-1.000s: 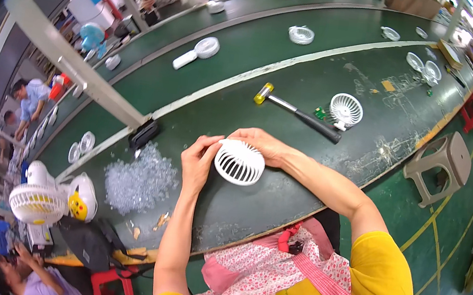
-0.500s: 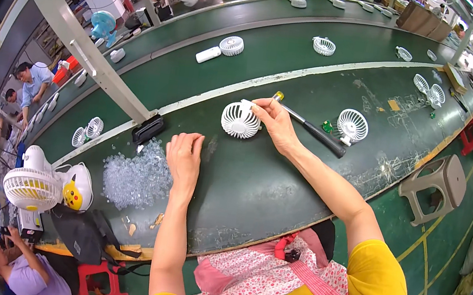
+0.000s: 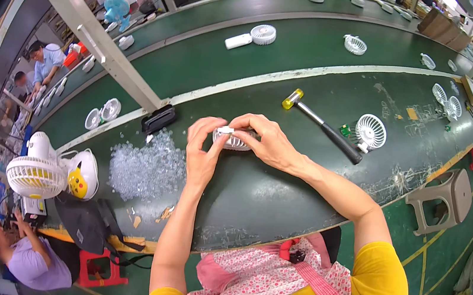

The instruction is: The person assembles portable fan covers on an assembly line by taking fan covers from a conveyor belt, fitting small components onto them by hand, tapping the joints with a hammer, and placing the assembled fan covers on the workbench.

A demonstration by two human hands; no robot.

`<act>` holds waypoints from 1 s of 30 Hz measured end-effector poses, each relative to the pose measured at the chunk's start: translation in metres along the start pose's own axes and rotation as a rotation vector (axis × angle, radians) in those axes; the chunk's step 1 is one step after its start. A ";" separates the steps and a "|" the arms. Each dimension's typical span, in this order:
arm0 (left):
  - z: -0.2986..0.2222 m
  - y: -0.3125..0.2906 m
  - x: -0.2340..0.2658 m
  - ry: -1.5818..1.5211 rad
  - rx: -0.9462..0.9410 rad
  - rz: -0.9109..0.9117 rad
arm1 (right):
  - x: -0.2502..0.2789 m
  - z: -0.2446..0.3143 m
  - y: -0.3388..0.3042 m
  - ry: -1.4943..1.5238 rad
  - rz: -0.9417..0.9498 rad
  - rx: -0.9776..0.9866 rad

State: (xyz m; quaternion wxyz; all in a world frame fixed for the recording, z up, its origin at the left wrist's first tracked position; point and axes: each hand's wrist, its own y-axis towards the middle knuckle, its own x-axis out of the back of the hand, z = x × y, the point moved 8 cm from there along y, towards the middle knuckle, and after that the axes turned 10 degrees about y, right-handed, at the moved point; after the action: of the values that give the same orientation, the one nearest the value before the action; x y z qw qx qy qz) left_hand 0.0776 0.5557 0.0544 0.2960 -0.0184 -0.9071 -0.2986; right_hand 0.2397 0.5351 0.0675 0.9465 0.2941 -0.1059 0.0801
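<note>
Over the green bench, both my hands meet at a white round fan housing [image 3: 236,143] with slatted ribs. My left hand [image 3: 203,146] pinches the small white neck at its top with thumb and fingers; whether a tiny part sits under the fingertips is hidden. My right hand [image 3: 270,143] grips the housing from the other side, thumb and fingers closed on it. A heap of small clear plastic pieces [image 3: 144,168] lies left of my left hand. To the right rest a yellow-headed hammer [image 3: 323,123], a small green circuit board [image 3: 345,130] and another white fan housing [image 3: 370,132].
Beyond the bench runs a green conveyor belt [image 3: 303,52] carrying white fan parts. A metal post [image 3: 100,46] stands by a black box [image 3: 159,119]. At left are a white desk fan [image 3: 35,175] and a black bag [image 3: 83,223]; a stool [image 3: 442,198] stands right.
My left hand has come right, from beside the clear pieces to the fan housing. The housing has tipped and lowered slightly between both hands. The whole view has shifted a little.
</note>
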 end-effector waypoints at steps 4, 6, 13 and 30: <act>0.021 -0.003 -0.014 -0.418 0.186 0.071 | -0.001 0.001 -0.001 -0.129 -0.004 0.052; 0.016 -0.002 -0.016 -0.490 0.175 0.077 | 0.006 0.006 -0.001 -0.164 0.020 0.077; -0.052 -0.036 -0.034 0.387 -0.537 0.046 | 0.112 -0.055 0.031 -0.335 -0.121 -0.039; -0.049 -0.036 -0.077 0.418 -0.451 0.314 | 0.460 -0.248 0.000 -1.157 -0.640 -0.517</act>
State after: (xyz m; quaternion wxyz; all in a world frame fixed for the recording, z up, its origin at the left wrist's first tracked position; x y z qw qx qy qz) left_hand 0.1588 0.5101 0.0247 0.5060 -0.1612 -0.7242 -0.4399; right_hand 0.7215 0.7182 -0.0184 0.7549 0.0723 -0.5157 -0.3987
